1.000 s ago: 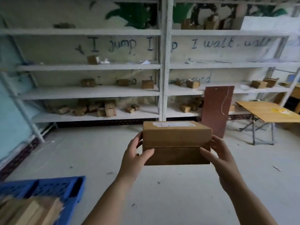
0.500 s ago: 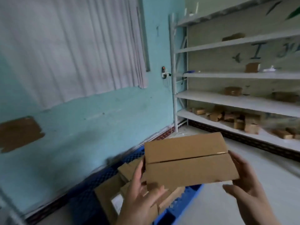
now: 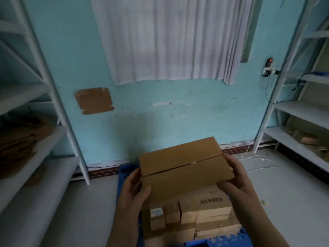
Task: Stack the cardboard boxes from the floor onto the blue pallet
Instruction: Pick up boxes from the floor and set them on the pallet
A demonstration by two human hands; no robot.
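Observation:
I hold a brown cardboard box (image 3: 183, 168) in front of me, tilted, with a seam across its top. My left hand (image 3: 132, 191) grips its left end and my right hand (image 3: 235, 177) grips its right end. The box hangs above the blue pallet (image 3: 124, 171), which lies on the floor against the turquoise wall. Several smaller cardboard boxes (image 3: 192, 216) are stacked on the pallet just below the held box; one bears dark printed letters. Much of the pallet is hidden by the boxes and my arms.
White metal shelving (image 3: 41, 97) stands at the left with flattened cardboard on it. More white shelving (image 3: 300, 111) stands at the right. A white curtain (image 3: 169, 40) hangs on the wall ahead. Grey floor lies on both sides of the pallet.
My view has swung left from the lettered shelves to the turquoise wall. The box, held in both hands throughout, now hangs over the stacked boxes on the pallet.

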